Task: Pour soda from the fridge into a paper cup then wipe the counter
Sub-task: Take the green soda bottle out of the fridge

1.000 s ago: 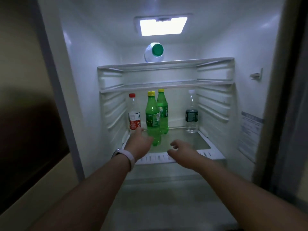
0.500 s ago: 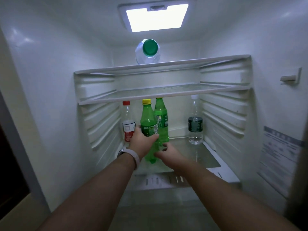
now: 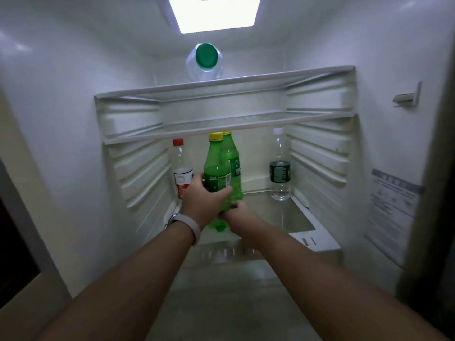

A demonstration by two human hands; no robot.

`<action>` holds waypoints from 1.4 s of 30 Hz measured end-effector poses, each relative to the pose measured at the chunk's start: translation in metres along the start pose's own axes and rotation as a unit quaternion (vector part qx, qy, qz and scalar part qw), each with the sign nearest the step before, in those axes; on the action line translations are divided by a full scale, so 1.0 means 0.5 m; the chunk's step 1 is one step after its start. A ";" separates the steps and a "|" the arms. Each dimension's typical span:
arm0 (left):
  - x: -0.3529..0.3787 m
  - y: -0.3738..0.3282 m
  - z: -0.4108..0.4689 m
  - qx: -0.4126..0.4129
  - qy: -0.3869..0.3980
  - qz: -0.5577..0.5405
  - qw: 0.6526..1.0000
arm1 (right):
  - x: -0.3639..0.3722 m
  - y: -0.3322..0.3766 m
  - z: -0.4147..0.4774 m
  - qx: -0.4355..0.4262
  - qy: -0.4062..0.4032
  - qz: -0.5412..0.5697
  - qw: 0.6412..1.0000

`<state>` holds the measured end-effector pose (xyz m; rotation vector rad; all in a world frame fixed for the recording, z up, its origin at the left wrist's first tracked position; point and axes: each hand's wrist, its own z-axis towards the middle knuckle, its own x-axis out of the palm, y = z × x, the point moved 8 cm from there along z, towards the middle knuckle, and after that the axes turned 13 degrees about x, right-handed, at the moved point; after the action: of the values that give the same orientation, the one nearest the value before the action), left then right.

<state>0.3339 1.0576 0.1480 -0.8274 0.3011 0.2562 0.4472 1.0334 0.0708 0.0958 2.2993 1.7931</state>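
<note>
Two bare forearms reach from the bottom of the frame into an open fridge point(image 3: 73, 124), a pale wristband point(image 3: 190, 225) circling the left wrist. At the centre, the left hand point(image 3: 204, 205) wraps its grip around the labelled middle of a green soda bottle point(image 3: 216, 163) with a yellow cap. The right hand point(image 3: 242, 219), just below and to the right, closes its grip on the bottle's lower body. The bottle leans slightly over the front of the lowest glass shelf point(image 3: 285, 215); whether its base touches the shelf cannot be told.

Just behind it, partly hidden, stands a second green bottle point(image 3: 234, 158), also yellow-capped. At the back left is a clear red-capped bottle point(image 3: 181, 166) with a red-and-white label. At the back right, well apart from the others, is a clear water bottle point(image 3: 279, 168) with a dark label.

Two more shelves span the compartment above. On the upper shelf point(image 3: 246, 82) a clear bottle point(image 3: 206, 59) lies on its side, green cap toward the camera. A ceiling light point(image 3: 214, 14) glows at the top of the frame, and a printed sticker point(image 3: 394, 200) marks the right wall.
</note>
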 end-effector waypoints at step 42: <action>-0.171 -0.436 -0.552 0.053 0.108 -0.218 0.969 | -0.062 -0.218 -0.752 0.057 0.015 0.199 0.978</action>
<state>0.2837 0.6988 0.1507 -0.7946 0.3257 -0.2612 0.4057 0.6431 0.0559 0.5911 2.5429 1.8368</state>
